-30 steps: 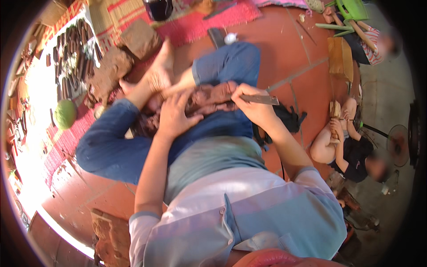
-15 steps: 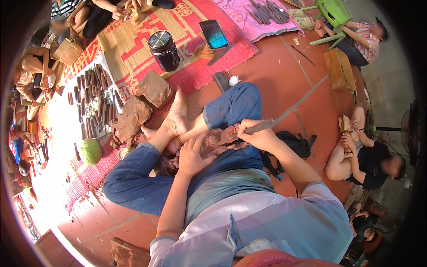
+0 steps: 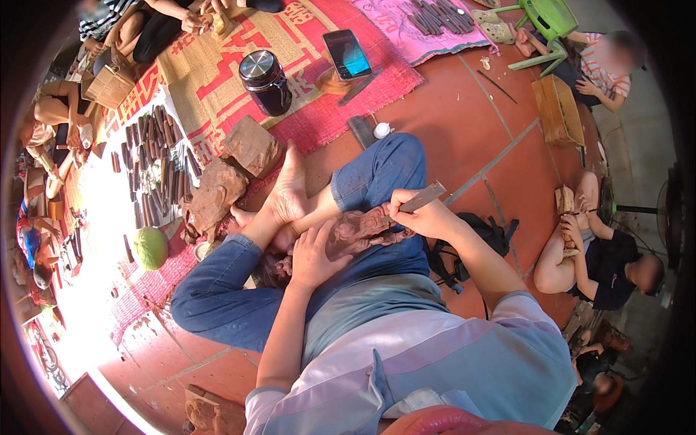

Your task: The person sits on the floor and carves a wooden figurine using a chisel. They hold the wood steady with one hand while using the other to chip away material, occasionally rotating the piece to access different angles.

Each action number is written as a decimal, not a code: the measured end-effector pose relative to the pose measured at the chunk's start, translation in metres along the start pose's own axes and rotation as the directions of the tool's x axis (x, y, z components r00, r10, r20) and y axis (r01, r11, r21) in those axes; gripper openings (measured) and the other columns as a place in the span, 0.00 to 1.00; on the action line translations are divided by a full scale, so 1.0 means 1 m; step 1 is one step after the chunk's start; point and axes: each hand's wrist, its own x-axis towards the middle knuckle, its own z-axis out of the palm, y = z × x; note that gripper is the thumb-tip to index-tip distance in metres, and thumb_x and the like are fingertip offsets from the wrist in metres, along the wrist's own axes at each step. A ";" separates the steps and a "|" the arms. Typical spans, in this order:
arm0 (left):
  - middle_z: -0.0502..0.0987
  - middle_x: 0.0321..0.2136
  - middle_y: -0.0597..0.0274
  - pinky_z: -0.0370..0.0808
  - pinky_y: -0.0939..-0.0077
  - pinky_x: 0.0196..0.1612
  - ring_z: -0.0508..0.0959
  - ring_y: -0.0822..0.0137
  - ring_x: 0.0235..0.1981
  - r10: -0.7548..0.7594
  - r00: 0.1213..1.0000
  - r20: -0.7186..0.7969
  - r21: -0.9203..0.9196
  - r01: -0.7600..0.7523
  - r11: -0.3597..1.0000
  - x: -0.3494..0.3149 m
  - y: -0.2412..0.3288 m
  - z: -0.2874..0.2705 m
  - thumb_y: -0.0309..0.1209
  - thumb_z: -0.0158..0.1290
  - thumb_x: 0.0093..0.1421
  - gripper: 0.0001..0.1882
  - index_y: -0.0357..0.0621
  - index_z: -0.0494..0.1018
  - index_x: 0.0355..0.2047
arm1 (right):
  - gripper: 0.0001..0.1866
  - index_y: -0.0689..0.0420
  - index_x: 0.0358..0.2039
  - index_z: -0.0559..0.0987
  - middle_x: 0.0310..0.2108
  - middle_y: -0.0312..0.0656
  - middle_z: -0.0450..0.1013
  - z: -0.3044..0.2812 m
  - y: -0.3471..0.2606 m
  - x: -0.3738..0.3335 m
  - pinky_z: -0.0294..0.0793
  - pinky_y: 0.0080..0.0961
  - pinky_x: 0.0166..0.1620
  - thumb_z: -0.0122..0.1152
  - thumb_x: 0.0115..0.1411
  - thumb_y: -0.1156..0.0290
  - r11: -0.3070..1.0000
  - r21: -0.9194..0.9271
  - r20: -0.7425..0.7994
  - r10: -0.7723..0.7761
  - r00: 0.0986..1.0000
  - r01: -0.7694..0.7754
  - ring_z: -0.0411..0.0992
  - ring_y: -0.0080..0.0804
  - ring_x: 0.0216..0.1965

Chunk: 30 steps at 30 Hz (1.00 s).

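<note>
Across my lap lies a reddish-brown wood carving (image 3: 357, 230) with deep relief. My left hand (image 3: 315, 257) is closed over its near left side, thumb pointing right along the wood. In my right hand (image 3: 415, 219) is a carving chisel (image 3: 424, 197), its flat dark handle sticking up and right out of the fist. The chisel's tip meets the carving's right end, though the fingers partly hide it. The carving's left end is partly covered by my left hand and wrist.
Beyond my bare feet sit rough wood blocks (image 3: 251, 146). Left are many chisels (image 3: 156, 163) on a white cloth and a green round fruit (image 3: 150, 248). Ahead, a dark flask (image 3: 265, 83) and phone (image 3: 347, 54) rest on a mat. A black bag (image 3: 475, 243) lies right; other people sit around.
My right hand has turned the chisel so that its handle now tilts more upward. My left hand stays on the carving. The person at the upper right has moved an arm down.
</note>
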 end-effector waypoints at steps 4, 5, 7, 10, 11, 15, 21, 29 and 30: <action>0.69 0.54 0.58 0.68 0.56 0.55 0.70 0.53 0.54 0.005 1.000 -0.016 -0.001 -0.005 1.000 0.000 -0.001 0.001 0.42 0.67 0.40 0.44 0.52 0.64 0.59 | 0.01 0.58 0.26 0.74 0.24 0.43 0.74 0.006 -0.011 0.000 0.72 0.31 0.30 0.57 0.52 0.77 0.985 -0.157 -0.014 -0.073 0.997 0.070 0.75 0.41 0.26; 0.69 0.54 0.58 0.68 0.56 0.55 0.70 0.53 0.54 0.000 1.000 -0.013 0.004 0.000 1.000 0.000 -0.002 0.001 0.42 0.68 0.40 0.44 0.52 0.64 0.59 | 0.02 0.58 0.27 0.74 0.25 0.42 0.75 0.009 -0.010 -0.002 0.72 0.29 0.30 0.58 0.52 0.78 0.983 -0.172 -0.029 -0.077 0.997 0.071 0.75 0.38 0.27; 0.70 0.54 0.57 0.68 0.56 0.54 0.71 0.53 0.53 -0.012 1.000 -0.009 0.014 0.012 1.000 -0.001 -0.002 0.001 0.42 0.68 0.40 0.43 0.52 0.64 0.58 | 0.04 0.59 0.27 0.74 0.26 0.41 0.75 0.016 -0.005 -0.004 0.72 0.26 0.30 0.60 0.52 0.80 0.977 -0.199 -0.056 -0.088 0.995 0.075 0.75 0.33 0.28; 0.70 0.53 0.57 0.68 0.56 0.54 0.71 0.53 0.53 0.021 0.999 -0.030 -0.015 -0.022 1.000 0.000 -0.001 0.002 0.41 0.68 0.40 0.43 0.51 0.64 0.58 | 0.04 0.60 0.26 0.74 0.26 0.40 0.75 0.022 -0.004 -0.008 0.72 0.25 0.31 0.61 0.51 0.80 0.976 -0.200 -0.090 -0.108 0.990 0.088 0.76 0.30 0.28; 0.70 0.53 0.57 0.69 0.56 0.54 0.71 0.53 0.53 0.022 0.999 -0.034 -0.012 -0.022 1.000 0.000 -0.001 0.002 0.41 0.68 0.39 0.43 0.51 0.64 0.58 | 0.03 0.59 0.26 0.75 0.25 0.41 0.75 0.020 0.000 -0.006 0.72 0.26 0.30 0.61 0.51 0.79 0.988 -0.142 -0.089 -0.075 0.993 0.062 0.76 0.32 0.27; 0.70 0.53 0.56 0.69 0.56 0.53 0.71 0.52 0.53 0.018 0.999 -0.039 -0.005 -0.018 1.000 -0.001 -0.001 0.002 0.41 0.68 0.39 0.43 0.50 0.65 0.57 | 0.02 0.58 0.25 0.77 0.22 0.42 0.76 0.015 0.007 -0.001 0.72 0.27 0.29 0.61 0.50 0.78 0.999 -0.012 -0.118 -0.036 0.992 0.035 0.77 0.34 0.25; 0.70 0.52 0.54 0.69 0.56 0.54 0.71 0.52 0.54 0.006 1.000 -0.023 0.006 -0.006 1.000 0.000 -0.003 0.004 0.42 0.68 0.39 0.43 0.50 0.64 0.58 | 0.02 0.57 0.25 0.77 0.24 0.41 0.77 0.017 0.003 0.004 0.72 0.28 0.30 0.62 0.50 0.76 0.999 -0.012 -0.078 0.051 0.996 -0.052 0.77 0.34 0.27; 0.70 0.52 0.54 0.69 0.56 0.54 0.71 0.51 0.53 0.016 0.999 -0.040 -0.009 -0.016 1.000 0.000 -0.003 0.004 0.41 0.68 0.39 0.43 0.50 0.65 0.57 | 0.03 0.56 0.25 0.76 0.24 0.41 0.76 0.022 0.002 0.004 0.73 0.28 0.31 0.62 0.50 0.76 0.994 -0.082 -0.106 -0.074 0.992 0.066 0.76 0.37 0.27; 0.70 0.52 0.54 0.69 0.56 0.54 0.71 0.51 0.53 0.009 0.999 -0.036 -0.004 -0.009 1.000 0.000 -0.002 0.004 0.41 0.68 0.39 0.43 0.50 0.65 0.57 | 0.03 0.56 0.25 0.77 0.24 0.40 0.76 0.015 -0.001 0.005 0.73 0.29 0.31 0.63 0.50 0.75 0.996 -0.021 -0.070 0.080 0.994 -0.081 0.76 0.37 0.28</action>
